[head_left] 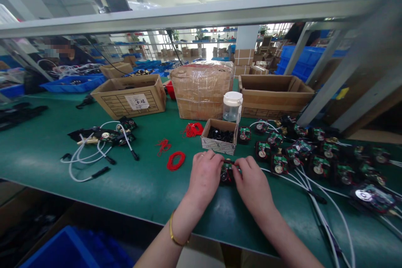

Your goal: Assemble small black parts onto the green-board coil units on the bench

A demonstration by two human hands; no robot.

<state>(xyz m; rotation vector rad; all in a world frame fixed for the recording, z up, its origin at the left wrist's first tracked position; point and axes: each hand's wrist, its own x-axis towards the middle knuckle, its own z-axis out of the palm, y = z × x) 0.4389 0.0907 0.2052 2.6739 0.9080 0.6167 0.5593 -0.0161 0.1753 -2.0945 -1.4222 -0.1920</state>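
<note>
Between my two hands, on the green table, lies a black device with a green circuit board (226,172). My left hand (205,172) grips its left side with bent fingers. From the right, my right hand (253,178) closes on the device's upper right edge, thumb and fingers together. A dark strip spans the top between my fingertips; its details are too small to tell. Just behind my hands sits a small open carton (219,145) filled with small black parts. Red wires, including a coiled bundle (176,161), lie to the left.
Many similar devices (318,166) with white cables cover the right of the green table (138,192). More cabled parts (105,136) lie left. Behind stand cardboard boxes (201,92) and a white-lidded jar (231,106). A metal shelf beam (194,16) crosses above. A person sits far left.
</note>
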